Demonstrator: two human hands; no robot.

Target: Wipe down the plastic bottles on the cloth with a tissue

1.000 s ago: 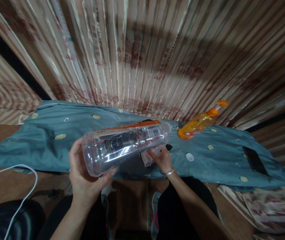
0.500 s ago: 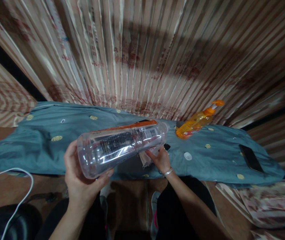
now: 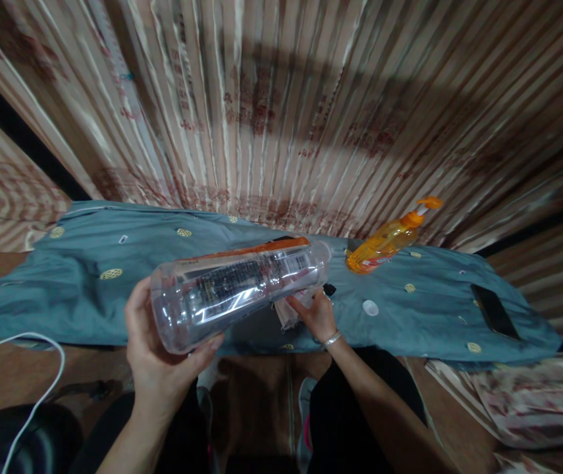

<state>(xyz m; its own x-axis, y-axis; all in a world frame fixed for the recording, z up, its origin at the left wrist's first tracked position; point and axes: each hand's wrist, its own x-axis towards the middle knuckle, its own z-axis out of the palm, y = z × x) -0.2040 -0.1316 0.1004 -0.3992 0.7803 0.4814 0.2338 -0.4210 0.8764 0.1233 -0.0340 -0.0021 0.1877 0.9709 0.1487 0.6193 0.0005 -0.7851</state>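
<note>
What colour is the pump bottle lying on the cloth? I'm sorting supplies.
Orange throughout: the pump bottle has an orange body and pump head, best seen in the head view.

My work surface is covered by a teal cloth (image 3: pixel 88 289) with yellow embroidered spots. Lying directly on it: an orange pump bottle (image 3: pixel 384 245) on its side at the far edge, a small white cap (image 3: pixel 370 307) nearer me, and a black phone (image 3: pixel 493 311) well apart to the right.
</note>
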